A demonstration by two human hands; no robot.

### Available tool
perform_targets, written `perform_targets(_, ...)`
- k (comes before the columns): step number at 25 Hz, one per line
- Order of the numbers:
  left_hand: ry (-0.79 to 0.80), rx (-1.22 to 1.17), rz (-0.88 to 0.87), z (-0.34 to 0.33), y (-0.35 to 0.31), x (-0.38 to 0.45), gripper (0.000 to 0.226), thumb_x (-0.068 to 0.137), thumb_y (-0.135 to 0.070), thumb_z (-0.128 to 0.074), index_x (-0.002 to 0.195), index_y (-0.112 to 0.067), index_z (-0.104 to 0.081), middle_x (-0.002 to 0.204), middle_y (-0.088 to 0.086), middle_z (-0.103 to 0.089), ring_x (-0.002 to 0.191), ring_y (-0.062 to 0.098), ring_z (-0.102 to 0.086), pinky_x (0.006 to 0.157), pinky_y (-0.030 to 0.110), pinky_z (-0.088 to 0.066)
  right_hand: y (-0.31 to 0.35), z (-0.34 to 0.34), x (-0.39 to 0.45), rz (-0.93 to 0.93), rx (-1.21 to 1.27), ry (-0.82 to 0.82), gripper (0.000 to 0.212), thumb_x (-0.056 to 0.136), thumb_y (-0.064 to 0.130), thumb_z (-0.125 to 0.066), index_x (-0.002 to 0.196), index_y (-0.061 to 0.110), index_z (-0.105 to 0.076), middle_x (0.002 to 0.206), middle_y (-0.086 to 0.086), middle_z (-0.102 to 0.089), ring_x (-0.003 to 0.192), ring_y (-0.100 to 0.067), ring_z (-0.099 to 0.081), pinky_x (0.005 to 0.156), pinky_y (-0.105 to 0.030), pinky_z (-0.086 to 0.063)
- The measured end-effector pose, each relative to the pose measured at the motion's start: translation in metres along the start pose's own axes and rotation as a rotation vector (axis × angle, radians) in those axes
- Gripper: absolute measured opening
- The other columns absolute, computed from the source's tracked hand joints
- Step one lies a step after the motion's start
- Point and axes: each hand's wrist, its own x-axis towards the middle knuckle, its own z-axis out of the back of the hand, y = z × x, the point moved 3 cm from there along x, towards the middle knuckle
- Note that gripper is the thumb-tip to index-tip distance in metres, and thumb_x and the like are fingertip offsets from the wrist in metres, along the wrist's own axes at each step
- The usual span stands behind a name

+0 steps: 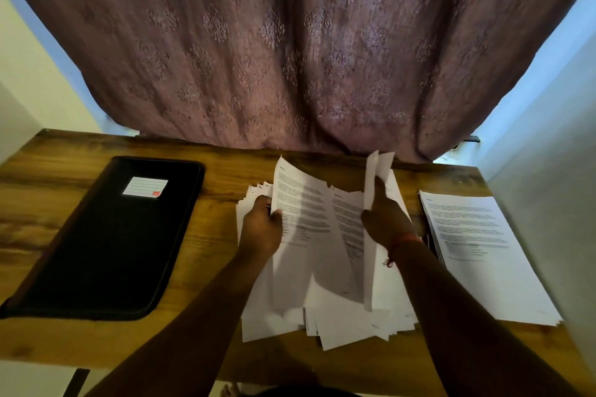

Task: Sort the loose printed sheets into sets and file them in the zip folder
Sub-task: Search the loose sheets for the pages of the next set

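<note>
A messy pile of loose printed sheets (342, 322) lies in the middle of the wooden table (209, 351). My left hand (263, 229) grips the left edge of a printed sheet (300, 203) lifted off the pile. My right hand (385, 219) pinches a few sheets (375, 177) raised and folded back to the right. Another printed page (350, 222) shows between the two hands. A neat stack of sorted sheets (483, 255) sits at the table's right end. The black zip folder (109, 238), closed and bearing a white label (145, 187), lies flat on the left.
A purple patterned curtain (300, 42) hangs behind the table's far edge. Pale walls close in on the left (29, 68) and on the right (554, 171). Bare wood shows between the folder and the pile.
</note>
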Motion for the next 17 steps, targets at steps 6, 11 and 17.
perform_targets(6,0.132,-0.158,0.151,-0.023,0.002,-0.005,0.025,0.102,-0.021,-0.048,0.125,-0.022,-0.056,0.120,0.004,-0.065,0.101,0.023,-0.063,0.084,0.038,-0.058,0.037,-0.032,-0.014,0.299,-0.291,-0.087,0.089,0.091,0.005,-0.049,0.154,0.033,0.008,0.130,-0.016,-0.058,0.107,-0.029,-0.063,0.095,-0.045,-0.052)
perform_targets(11,0.249,-0.397,0.341,-0.029,0.009,-0.012,0.034,0.101,-0.017,-0.046,0.133,-0.026,-0.053,0.121,0.005,-0.063,0.100,0.025,-0.063,0.069,0.037,-0.059,0.040,-0.080,-0.013,0.385,-0.509,0.163,0.064,0.096,0.020,-0.050,0.153,0.030,-0.020,0.123,-0.011,-0.060,0.104,-0.026,-0.063,0.093,-0.041,-0.053)
perform_targets(17,0.394,-0.417,0.300,-0.027,-0.001,-0.021,0.020,0.104,-0.032,-0.044,0.118,-0.038,-0.057,0.124,0.004,-0.063,0.108,0.022,-0.061,0.090,0.039,-0.053,0.041,-0.096,-0.005,0.175,-0.074,0.162,0.033,0.102,0.034,-0.044,0.114,0.008,-0.059,0.113,-0.013,-0.064,0.104,-0.029,-0.062,0.093,-0.038,-0.051)
